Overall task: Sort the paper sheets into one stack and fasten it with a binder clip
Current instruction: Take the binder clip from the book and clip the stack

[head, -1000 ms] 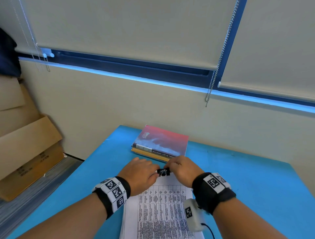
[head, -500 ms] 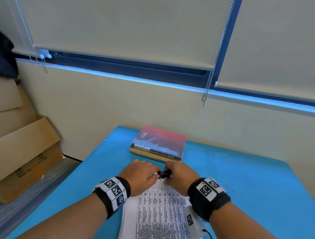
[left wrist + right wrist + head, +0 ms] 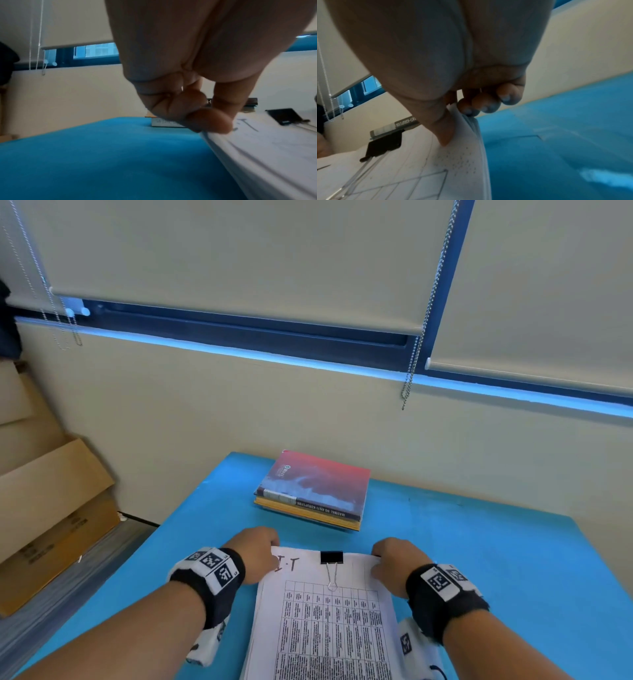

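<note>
A stack of printed paper sheets [image 3: 329,621] lies on the blue table [image 3: 496,559] in front of me. A black binder clip [image 3: 331,557] sits on the middle of its far edge, with one wire handle folded flat onto the top page. My left hand [image 3: 255,553] pinches the stack's far left corner [image 3: 221,133], thumb on top. My right hand [image 3: 394,563] pinches the far right corner [image 3: 464,121], thumb on the page and fingers curled under the edge. The clip also shows in the left wrist view [image 3: 283,116] and the right wrist view [image 3: 385,142].
A red-covered book lies on a yellow one [image 3: 315,491] at the table's far side, just beyond the stack. Cardboard boxes [image 3: 51,508] stand on the floor at the left. A wall with window blinds and bead chains [image 3: 424,313] rises behind the table.
Both hands have left the binder clip at the middle of the far edge and moved apart to the stack's two far corners. The clip's handle now lies flat on the page.
</note>
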